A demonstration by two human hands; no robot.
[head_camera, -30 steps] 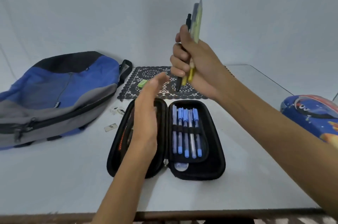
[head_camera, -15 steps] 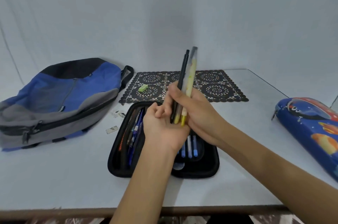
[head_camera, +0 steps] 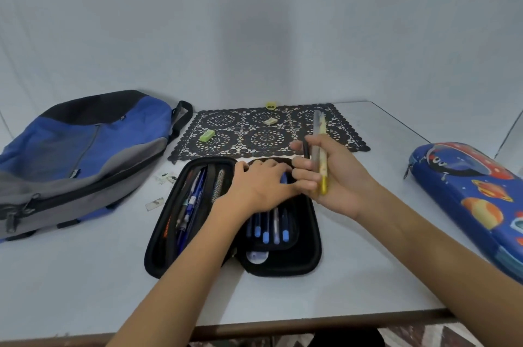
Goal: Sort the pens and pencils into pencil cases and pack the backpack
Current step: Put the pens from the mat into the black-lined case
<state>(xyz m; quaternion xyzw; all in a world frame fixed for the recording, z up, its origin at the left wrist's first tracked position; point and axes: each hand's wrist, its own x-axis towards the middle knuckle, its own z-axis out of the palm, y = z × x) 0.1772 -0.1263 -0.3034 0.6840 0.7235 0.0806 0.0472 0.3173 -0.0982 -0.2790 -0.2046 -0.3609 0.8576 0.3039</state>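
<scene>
Pencil case [head_camera: 283,269], white table [head_camera: 85,276], plain wall [head_camera: 254,21]

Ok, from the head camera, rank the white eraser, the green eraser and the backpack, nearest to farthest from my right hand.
1. white eraser: on the lace mat, just ahead and left of the right hand gripping the pens.
2. green eraser: farther left on the mat.
3. backpack: far left of the table.
</scene>
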